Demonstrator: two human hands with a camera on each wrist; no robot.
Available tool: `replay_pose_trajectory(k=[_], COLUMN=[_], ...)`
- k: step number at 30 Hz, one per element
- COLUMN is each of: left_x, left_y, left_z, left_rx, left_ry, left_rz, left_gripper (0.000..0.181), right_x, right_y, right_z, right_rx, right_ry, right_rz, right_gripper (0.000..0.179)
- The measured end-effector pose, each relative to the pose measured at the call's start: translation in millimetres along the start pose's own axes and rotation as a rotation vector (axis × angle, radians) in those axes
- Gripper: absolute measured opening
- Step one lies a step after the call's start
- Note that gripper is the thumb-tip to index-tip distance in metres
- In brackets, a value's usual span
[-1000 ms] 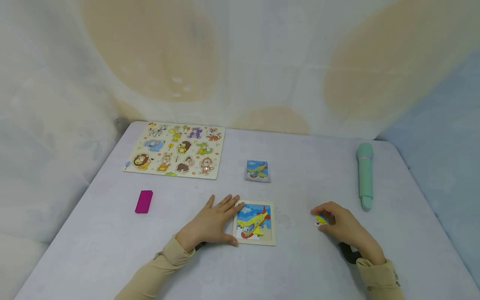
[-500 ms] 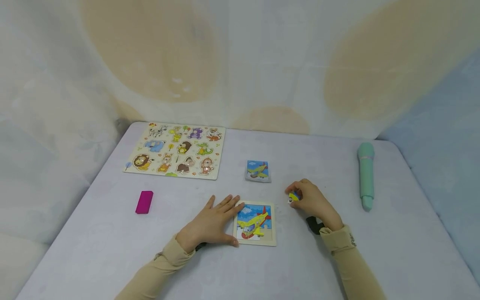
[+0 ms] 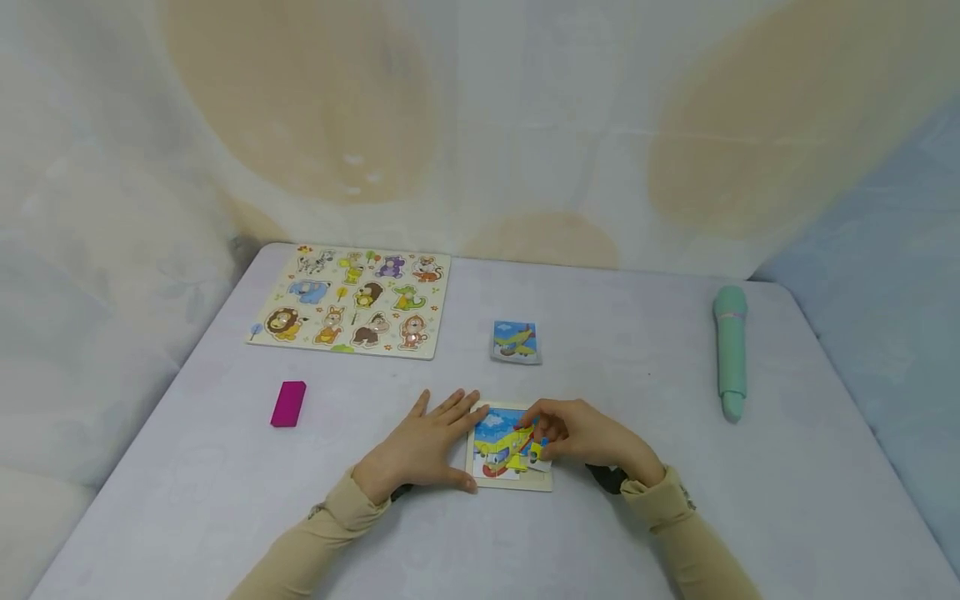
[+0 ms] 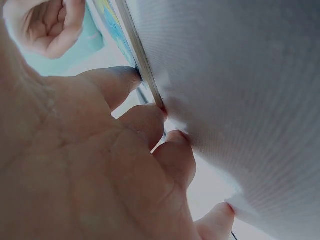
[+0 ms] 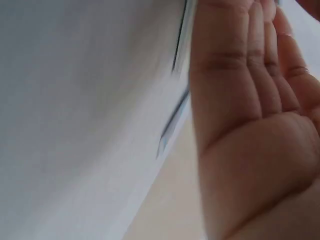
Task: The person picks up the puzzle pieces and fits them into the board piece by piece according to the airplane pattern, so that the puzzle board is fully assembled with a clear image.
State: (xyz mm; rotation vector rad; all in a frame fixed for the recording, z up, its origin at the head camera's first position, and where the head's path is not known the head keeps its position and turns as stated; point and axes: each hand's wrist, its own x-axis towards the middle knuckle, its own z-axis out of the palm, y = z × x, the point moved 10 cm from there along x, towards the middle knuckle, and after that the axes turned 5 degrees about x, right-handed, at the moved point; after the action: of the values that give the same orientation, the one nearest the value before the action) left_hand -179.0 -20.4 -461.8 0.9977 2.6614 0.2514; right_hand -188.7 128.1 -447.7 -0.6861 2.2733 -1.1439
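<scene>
An airplane jigsaw puzzle [image 3: 495, 452] in a pale wooden frame lies on the table in front of the person. The left hand [image 3: 420, 446] lies spread at the frame's left side, its fingers straight and touching the edge; the left wrist view shows fingertips against the wooden rim [image 4: 142, 60]. Between thumb and fingers, the right hand [image 3: 588, 433] pinches a yellow, blue and white puzzle piece [image 3: 537, 452] over the frame's lower right. That piece looks tilted, and the fingers hide part of the puzzle's right side. In the right wrist view the piece is hidden.
Behind the frame lies a small airplane picture packet [image 3: 515, 342]. An animal peg puzzle board [image 3: 352, 302] is at the back left, with a magenta block [image 3: 288, 404] in front of it. A mint-green microphone-shaped toy [image 3: 731, 350] lies at the right.
The right hand has carried the puzzle piece leftward from the right of the frame, first away from the person, then back down over the frame. The left hand has stayed put.
</scene>
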Motion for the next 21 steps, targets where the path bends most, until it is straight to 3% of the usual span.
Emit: replay_pose_trajectory(k=[2, 11, 21], left_x=[1.2, 2.4, 0.6], left_y=[0.0, -0.7, -3.3], left_z=[0.1, -1.0, -1.9], left_rx=[-0.005, -0.001, -0.005], left_ry=[0.000, 0.000, 0.003], left_rz=[0.000, 0.003, -0.002], left_gripper=[0.104, 0.104, 0.103], right_x=[2.0, 7.5, 9.8], right_y=[-4, -8, -10], right_z=[6, 15, 27], right_rx=[-0.010, -0.044, -0.048], right_ry=[-0.017, 0.045, -0.027], right_rz=[-0.016, -0.004, -0.007], right_gripper=[0.035, 0.036, 0.024])
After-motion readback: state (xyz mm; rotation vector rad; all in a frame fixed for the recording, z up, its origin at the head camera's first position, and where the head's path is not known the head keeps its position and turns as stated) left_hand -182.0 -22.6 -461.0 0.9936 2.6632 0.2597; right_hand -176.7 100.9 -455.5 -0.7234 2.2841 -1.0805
